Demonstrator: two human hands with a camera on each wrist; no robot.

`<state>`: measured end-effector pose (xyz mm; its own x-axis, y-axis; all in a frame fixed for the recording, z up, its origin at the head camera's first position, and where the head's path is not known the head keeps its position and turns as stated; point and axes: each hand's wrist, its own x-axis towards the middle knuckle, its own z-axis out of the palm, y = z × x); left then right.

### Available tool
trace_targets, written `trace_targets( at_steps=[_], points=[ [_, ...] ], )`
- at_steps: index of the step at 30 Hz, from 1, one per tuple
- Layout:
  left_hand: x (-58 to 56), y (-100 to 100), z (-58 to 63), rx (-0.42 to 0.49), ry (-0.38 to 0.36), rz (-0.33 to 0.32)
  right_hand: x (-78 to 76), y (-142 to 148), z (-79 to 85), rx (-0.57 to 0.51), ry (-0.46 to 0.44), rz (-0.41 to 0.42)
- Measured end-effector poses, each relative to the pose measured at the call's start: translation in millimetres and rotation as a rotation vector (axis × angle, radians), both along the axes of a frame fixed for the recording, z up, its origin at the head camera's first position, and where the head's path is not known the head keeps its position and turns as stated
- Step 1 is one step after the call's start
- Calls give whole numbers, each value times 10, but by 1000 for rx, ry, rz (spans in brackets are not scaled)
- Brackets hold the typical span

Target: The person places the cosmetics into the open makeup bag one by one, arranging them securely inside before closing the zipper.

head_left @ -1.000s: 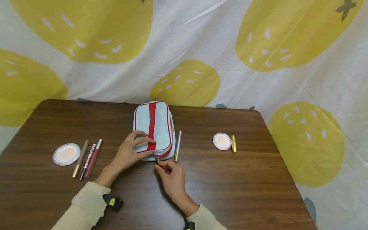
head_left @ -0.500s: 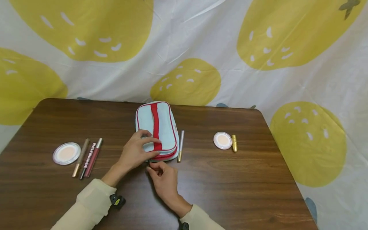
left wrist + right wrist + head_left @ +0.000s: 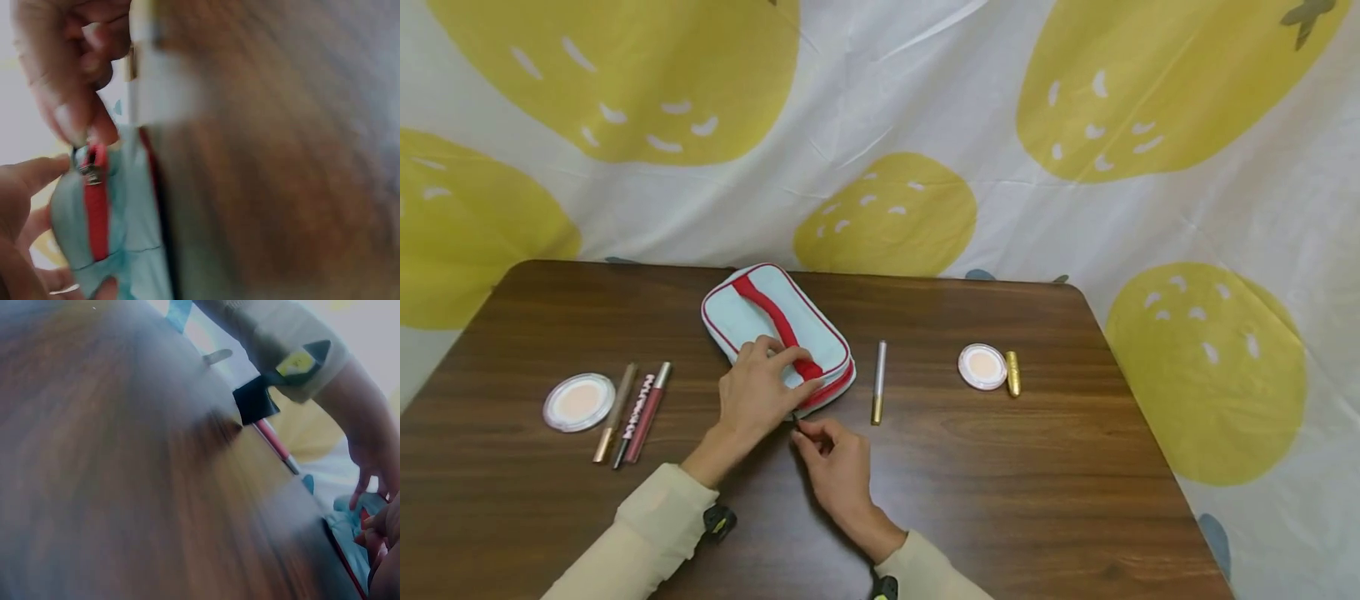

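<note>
A pale blue cosmetic bag (image 3: 797, 312) with red piping and a red strap handle (image 3: 769, 310) lies at an angle on the table. My left hand (image 3: 756, 396) grips its near end, thumb and fingers spread over the top and side. At the near corner my right hand (image 3: 842, 467) pinches the dark zipper pull. The left wrist view shows the metal zipper slider (image 3: 92, 174) on the red zipper tape (image 3: 96, 219), just below the right fingertips (image 3: 75, 134). A stretch of zipper above the slider stands parted; the bag's inside is hidden.
Left on the table lie a round compact (image 3: 578, 402), a gold-brown tube (image 3: 615, 414), a patterned pen (image 3: 633, 421) and a pink lip gloss tube (image 3: 649, 412). A silver-gold pen (image 3: 878, 383) lies right of the bag. Farther right are another compact (image 3: 982, 367) and a gold lipstick (image 3: 1013, 373).
The bag has turned anticlockwise, its far end swinging left, away from the silver-gold pen. The right hand has followed the zipper pull leftward round the near end. The left hand has shifted slightly right.
</note>
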<state>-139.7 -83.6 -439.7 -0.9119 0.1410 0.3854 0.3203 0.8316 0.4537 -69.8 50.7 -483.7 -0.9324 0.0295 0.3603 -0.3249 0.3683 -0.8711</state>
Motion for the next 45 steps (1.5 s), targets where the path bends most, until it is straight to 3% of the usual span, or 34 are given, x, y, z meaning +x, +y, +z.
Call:
trace_targets(
  at_steps=[3,7,10,13,21,28,32,40,45],
  points=[
    [-36,-86,26,-48,-19,-83,-15,70,-13,8,-15,-1],
    [-124,-320,93,-110,-44,-306,-28,138,-21,9,-6,0],
    [-190,-512,133,-104,-62,-468,-32,157,-9,12,9,-1],
    [-248,-657,119,-70,-61,-533,-32,166,-1,17,9,-5],
    [-366,-797,-81,4,-55,-597,-16,181,-24,7,13,-12],
    [-440,-891,-151,5,42,-607,-26,175,-12,-4,-19,-9],
    [-478,-878,-162,-48,110,-601,-26,178,18,-18,-31,-13],
    [-500,-760,-120,-195,218,-514,-8,157,40,-31,5,-50],
    [-446,-681,-89,-206,210,-433,29,28,116,-69,37,-68]
  ],
)
